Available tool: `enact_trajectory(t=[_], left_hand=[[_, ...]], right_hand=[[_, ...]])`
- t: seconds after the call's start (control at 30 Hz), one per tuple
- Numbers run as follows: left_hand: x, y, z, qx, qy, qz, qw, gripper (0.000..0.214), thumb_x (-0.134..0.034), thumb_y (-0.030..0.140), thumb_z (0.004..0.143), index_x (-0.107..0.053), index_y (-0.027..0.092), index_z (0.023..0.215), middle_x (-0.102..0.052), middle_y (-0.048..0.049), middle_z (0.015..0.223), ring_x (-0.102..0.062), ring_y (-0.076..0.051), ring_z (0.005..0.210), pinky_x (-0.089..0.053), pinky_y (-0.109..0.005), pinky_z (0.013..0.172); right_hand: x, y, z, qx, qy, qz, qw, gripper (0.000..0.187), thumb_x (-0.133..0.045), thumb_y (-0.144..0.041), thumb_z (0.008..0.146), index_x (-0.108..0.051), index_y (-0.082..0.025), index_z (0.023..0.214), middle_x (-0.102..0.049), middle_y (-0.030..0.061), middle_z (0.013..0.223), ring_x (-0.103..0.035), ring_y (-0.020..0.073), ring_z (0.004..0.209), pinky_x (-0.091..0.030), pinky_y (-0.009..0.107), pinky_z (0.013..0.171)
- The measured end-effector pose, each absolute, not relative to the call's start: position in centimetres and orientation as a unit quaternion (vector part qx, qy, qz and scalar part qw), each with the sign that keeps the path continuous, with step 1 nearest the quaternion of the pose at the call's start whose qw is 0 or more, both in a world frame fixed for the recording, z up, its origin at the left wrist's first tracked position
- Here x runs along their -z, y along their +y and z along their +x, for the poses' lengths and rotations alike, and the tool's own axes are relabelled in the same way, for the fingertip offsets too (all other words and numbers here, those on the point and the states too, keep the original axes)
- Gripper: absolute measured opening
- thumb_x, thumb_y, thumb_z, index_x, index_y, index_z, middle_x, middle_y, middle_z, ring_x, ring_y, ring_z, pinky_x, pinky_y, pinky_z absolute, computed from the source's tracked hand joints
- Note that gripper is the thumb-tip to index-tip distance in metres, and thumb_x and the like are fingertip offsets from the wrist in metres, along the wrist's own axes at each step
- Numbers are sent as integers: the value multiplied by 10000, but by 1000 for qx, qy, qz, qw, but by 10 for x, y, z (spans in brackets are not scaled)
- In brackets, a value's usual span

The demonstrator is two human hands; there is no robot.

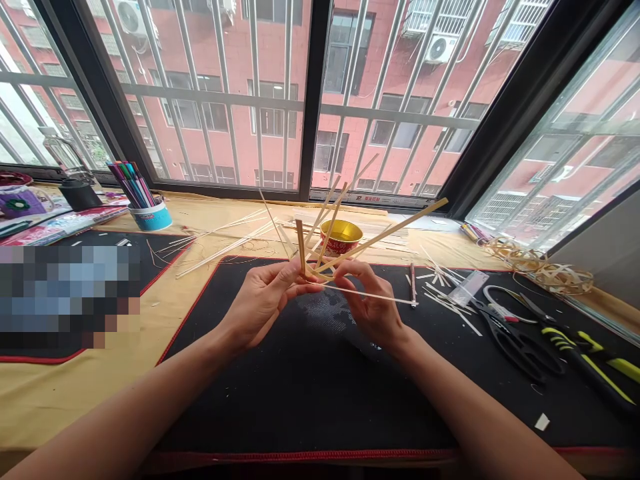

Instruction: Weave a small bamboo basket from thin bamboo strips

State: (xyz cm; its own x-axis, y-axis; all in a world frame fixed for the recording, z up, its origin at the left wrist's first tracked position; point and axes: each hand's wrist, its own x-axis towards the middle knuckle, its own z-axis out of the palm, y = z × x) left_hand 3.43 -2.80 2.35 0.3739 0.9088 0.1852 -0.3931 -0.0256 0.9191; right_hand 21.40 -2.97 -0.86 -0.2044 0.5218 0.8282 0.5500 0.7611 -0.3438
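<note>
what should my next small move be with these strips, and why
Probably pinch the crossing tighter between the left hand and right hand before anything else: the strips fan out from it, held only by fingertips, so they could slip.

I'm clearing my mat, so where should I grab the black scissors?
Take the black scissors by their loop handles, coming from the near right: the loops lie flat on the mat, closest to you, while the blades point away toward the loose strips.

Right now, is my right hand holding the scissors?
No, your right hand is pinching bamboo strips, and the black-handled scissors lie on the mat.
</note>
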Motion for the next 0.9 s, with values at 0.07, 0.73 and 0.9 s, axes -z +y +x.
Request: enact_trajectory(t=[0.07,0.73,0.9], left_hand=[[-23,-28,35,-499,249,517,649,249,-691,349,796,-746,118,871,-724,-108,995,-665,-218,933,-534,-339,855],[-24,-28,34,-499,265,519,642,313,-710,424,768,-733,119,700,-746,-99,889,-683,-235,922,-533,-356,871],[-25,-29,36,-498,261,498,660,344,-741,450,725,-722,106,710,-742,-105,877,-702,-231,840,-533,-387,883]], right_hand=[[9,-30,214,6,-773,-349,529,77,-495,-172,902,-513,-244,926,-692,32,962,-663,167,874,-527,315,773],[6,-31,212,-8,-767,-336,546,93,-503,-165,891,-528,-250,920,-701,46,1027,-667,184,948,-543,325,793],[9,-31,214,-22,-753,-355,554,70,-499,-201,905,-536,-253,933,-700,49,1037,-663,199,988,-539,351,828]])
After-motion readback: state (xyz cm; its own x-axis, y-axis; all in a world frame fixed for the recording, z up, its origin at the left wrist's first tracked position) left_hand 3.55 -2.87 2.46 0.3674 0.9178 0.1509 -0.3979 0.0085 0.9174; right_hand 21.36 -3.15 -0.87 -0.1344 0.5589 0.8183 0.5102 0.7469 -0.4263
